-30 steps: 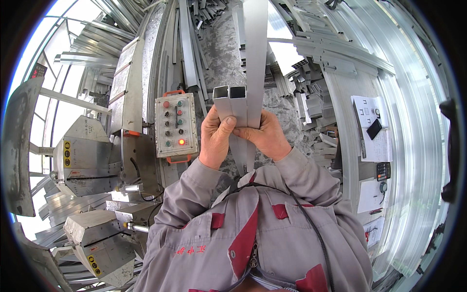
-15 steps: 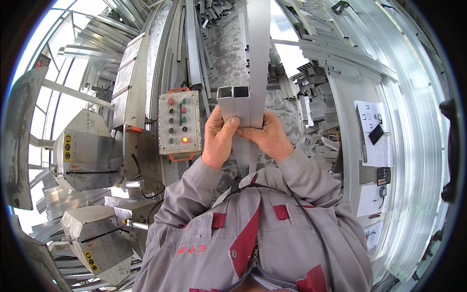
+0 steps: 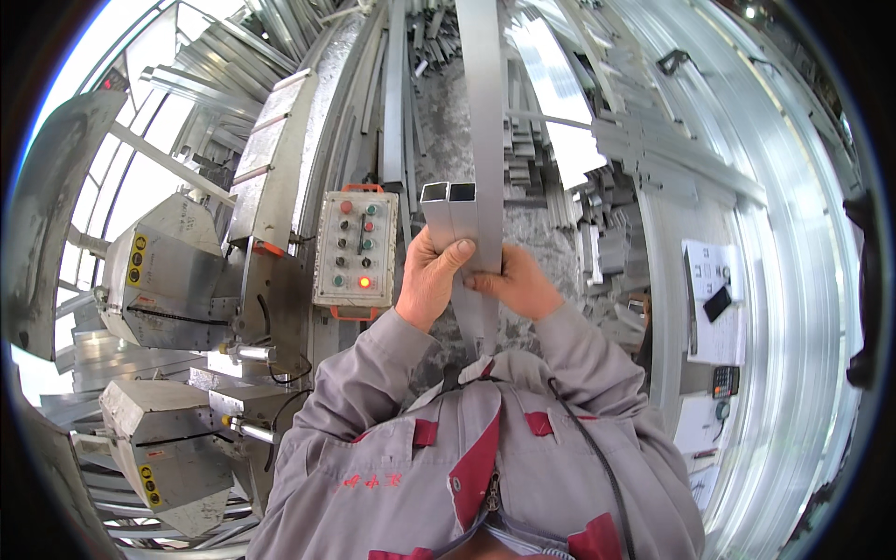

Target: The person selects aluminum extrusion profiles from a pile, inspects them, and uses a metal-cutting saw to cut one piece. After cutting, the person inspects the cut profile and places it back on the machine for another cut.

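Observation:
Two short-looking aluminium tubes (image 3: 450, 220) with square, hollow ends stand side by side in front of my chest. My left hand (image 3: 430, 280) is closed round them, its thumb lying across their front face. Against their right side runs a long, flat-faced aluminium profile (image 3: 483, 103), reaching away to the top of the view. My right hand (image 3: 521, 285) is closed on this profile from the right, thumb across its face near the left hand's fingers. The lower ends of the metal pieces narrow toward my jacket, and my right fingers are partly hidden behind the profile.
A control box (image 3: 356, 250) with coloured buttons and one lit lamp stands at left, beside saw-like machine heads (image 3: 168, 271). Aluminium profiles (image 3: 560, 103) are stacked ahead and right. On the right bench lie papers (image 3: 711, 327), a phone (image 3: 718, 304) and a calculator (image 3: 725, 381).
My hands have come slightly lower, and the right hand now sits a little apart from the left thumb. The long profile leans more to the left at its far end.

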A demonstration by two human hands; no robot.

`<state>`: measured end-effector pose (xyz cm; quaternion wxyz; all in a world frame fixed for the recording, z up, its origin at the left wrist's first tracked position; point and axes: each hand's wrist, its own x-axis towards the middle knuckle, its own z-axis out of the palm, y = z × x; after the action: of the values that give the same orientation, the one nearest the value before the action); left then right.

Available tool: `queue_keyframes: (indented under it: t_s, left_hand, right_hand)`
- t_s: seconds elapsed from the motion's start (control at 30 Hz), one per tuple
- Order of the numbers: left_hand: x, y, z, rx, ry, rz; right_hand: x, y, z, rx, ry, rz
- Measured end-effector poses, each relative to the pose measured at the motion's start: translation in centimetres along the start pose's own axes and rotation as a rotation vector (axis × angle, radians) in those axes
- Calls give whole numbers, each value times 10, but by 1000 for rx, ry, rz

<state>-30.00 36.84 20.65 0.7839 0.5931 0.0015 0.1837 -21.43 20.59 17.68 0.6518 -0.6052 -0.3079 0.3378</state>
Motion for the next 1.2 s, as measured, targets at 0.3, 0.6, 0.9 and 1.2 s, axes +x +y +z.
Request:
queue_keyframes:
  t_s: [0.3,0.6,0.9,1.2]
  left_hand:
    - [29,45,-15,-131,79,108]
    - [18,43,-17,-155,132,137]
    - [11,34,-23,-149,189,150]
    - [35,51,-43,73,332,33]
  right_hand:
    - [7,88,-11,49,-216,138]
    - [-1,113,-12,-58,-216,244]
    - [-2,128,-6,-21,-261,279]
    - [31,134,-1,-224,-279,189]
